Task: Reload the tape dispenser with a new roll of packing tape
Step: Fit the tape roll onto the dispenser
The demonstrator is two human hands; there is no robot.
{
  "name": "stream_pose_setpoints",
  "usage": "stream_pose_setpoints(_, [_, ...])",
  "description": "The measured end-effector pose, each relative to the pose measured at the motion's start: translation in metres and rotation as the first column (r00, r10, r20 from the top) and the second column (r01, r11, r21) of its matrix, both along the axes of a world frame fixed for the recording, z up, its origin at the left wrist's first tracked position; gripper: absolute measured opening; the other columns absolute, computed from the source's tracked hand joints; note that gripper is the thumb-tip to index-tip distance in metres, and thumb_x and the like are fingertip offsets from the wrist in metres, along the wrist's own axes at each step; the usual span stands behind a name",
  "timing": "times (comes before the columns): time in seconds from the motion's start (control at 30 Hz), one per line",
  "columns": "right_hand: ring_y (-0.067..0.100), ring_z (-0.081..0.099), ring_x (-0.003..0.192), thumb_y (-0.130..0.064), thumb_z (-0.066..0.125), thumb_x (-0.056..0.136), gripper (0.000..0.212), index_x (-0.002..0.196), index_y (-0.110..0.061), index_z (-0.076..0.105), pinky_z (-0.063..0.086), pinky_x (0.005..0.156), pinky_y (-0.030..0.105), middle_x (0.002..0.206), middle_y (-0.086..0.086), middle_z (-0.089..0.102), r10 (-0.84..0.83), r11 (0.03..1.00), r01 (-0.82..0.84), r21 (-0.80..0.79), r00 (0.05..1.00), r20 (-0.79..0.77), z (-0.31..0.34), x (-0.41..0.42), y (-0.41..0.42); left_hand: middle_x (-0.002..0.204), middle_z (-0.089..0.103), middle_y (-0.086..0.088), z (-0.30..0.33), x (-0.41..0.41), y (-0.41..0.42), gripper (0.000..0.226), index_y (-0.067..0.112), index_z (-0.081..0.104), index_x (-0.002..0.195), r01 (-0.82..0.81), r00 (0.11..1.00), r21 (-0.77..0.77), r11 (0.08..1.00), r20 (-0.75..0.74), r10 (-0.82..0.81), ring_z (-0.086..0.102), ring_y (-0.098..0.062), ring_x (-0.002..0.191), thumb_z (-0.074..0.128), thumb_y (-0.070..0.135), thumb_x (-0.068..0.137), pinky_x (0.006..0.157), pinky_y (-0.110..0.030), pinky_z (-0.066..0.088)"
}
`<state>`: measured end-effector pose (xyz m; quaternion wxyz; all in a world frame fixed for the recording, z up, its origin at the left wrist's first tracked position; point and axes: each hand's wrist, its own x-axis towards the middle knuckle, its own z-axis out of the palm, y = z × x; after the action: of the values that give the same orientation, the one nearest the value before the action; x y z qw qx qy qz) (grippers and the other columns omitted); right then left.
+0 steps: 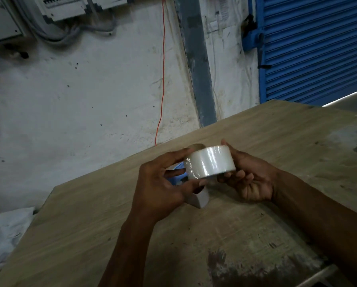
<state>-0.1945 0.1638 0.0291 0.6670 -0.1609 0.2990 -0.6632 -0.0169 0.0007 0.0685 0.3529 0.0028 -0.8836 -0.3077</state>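
- The roll of packing tape (210,162) is held above the middle of the table, between both hands; we see its glossy clear-white outer band facing us and a bit of its brown core at the far left edge.
- Our right hand (250,179) grips the roll from the right, thumb over its far edge and fingers curled beneath it.
- Our left hand (163,183) has its fingers curled around the left end of the roll, thumb near the bottom edge.
- The wooden table (276,141) is pale and worn, with a dark scuffed stain near the front edge and a greyish patch at far right.
- Beyond it stands a dirty white wall (90,90) with an orange wire (163,79) hanging down it, grey cables and electrical boxes (63,7) at top left, and a blue roller shutter (318,48) at far right.
- A white cloth (5,235) lies low at the left, beside the table.
- Behind the left hand we glimpse blue and grey parts of what may be the tape dispenser (200,199); most of it is hidden, so we cannot tell its shape or whether it rests on the table.
- Both forearms are cut off by the near edge of the view.
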Motion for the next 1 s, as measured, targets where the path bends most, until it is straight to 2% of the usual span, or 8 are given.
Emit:
stream_pose_setpoints(0.1, [0.005,0.047,0.035,-0.086,0.044,0.081,0.091,0.107,-0.002,0.069,0.030,0.028,0.012,0.063,0.005,0.057,-0.063,0.997,0.071,0.017,0.956,-0.288,0.010,0.008,0.003,0.111,0.077,0.011,0.006,0.002,-0.002,0.063,0.027,0.071,0.121,-0.037,0.998,0.334,0.942,-0.041,0.054,0.074,-0.002,0.101,0.094,0.027,0.062,0.081,-0.022,0.062])
stream_pose_setpoints(0.23, [0.007,0.028,0.049,-0.076,0.060,0.080,0.066,0.118,-0.023,0.071,0.019,0.041,0.020,0.078,-0.001,0.050,-0.166,0.948,0.312,0.068,0.663,-0.730,0.030,0.023,-0.002,0.089,0.081,-0.004,0.013,0.001,-0.007,0.047,0.017,0.070,0.124,-0.111,0.990,0.664,0.740,0.006,0.143,0.079,-0.024,0.084,0.084,0.026,0.080,0.069,-0.030,0.064])
stream_pose_setpoints(0.3, [0.012,0.045,0.058,-0.073,0.063,0.079,0.054,0.112,-0.033,0.075,0.032,0.047,0.023,0.094,0.001,0.063,-0.206,0.909,0.417,0.024,0.497,-0.843,0.042,0.030,-0.004,0.089,0.081,-0.009,0.015,0.001,-0.009,0.048,0.013,0.072,0.120,-0.115,0.991,0.758,0.642,0.040,0.130,0.079,-0.026,0.080,0.083,0.033,0.077,0.065,-0.029,0.063])
stream_pose_setpoints(0.4, [0.020,0.065,0.071,-0.064,0.062,0.088,0.048,0.109,-0.023,0.077,0.046,0.054,0.027,0.102,0.009,0.075,-0.303,0.876,0.479,-0.061,0.447,-0.842,0.053,0.035,-0.008,0.091,0.079,-0.016,0.017,0.002,-0.010,0.048,0.010,0.077,0.107,-0.131,0.991,0.807,0.576,0.116,0.062,0.077,-0.027,0.071,0.079,0.043,0.072,0.059,-0.027,0.062])
stream_pose_setpoints(0.5, [0.020,0.068,0.063,-0.056,0.062,0.093,0.044,0.107,-0.016,0.076,0.049,0.049,0.028,0.085,0.013,0.077,-0.344,0.821,0.567,-0.068,0.395,-0.852,0.054,0.040,-0.012,0.087,0.079,-0.017,0.018,0.002,-0.014,0.047,0.016,0.076,0.106,-0.204,0.975,0.779,0.592,0.217,0.050,0.078,-0.030,0.070,0.071,0.056,0.082,0.057,-0.029,0.063])
stream_pose_setpoints(0.67, [0.023,0.067,0.055,-0.049,0.063,0.096,0.047,0.099,-0.004,0.075,0.051,0.046,0.027,0.072,0.022,0.074,-0.402,0.722,0.689,-0.063,0.343,-0.849,0.038,0.046,-0.021,0.089,0.080,0.001,0.009,0.004,-0.032,0.045,0.024,0.075,0.102,-0.347,0.935,0.553,0.757,0.260,0.239,0.073,-0.022,0.059,0.052,0.062,0.096,0.046,-0.025,0.050])
stream_pose_setpoints(0.83, [0.028,0.067,0.047,-0.050,0.060,0.096,0.051,0.080,-0.004,0.075,0.047,0.041,0.024,0.059,0.015,0.072,-0.326,0.630,0.772,-0.079,0.171,-0.930,0.036,0.049,-0.021,0.099,0.076,0.016,-0.008,0.002,-0.059,0.030,0.032,0.077,0.103,-0.452,0.883,0.190,0.872,0.237,0.406,0.072,-0.011,0.093,0.059,0.056,0.097,0.088,-0.038,0.057])
stream_pose_setpoints(1.0, [0.021,0.071,0.049,-0.056,0.054,0.096,0.050,0.080,-0.016,0.077,0.053,0.047,0.028,0.059,0.004,0.074,-0.134,0.630,0.771,-0.093,-0.010,-0.991,0.035,0.053,-0.023,0.107,0.075,0.007,-0.014,-0.001,-0.062,0.022,0.027,0.076,0.112,-0.413,0.873,0.136,0.901,0.340,0.349,0.069,-0.012,0.099,0.059,0.035,0.103,0.094,-0.038,0.056])
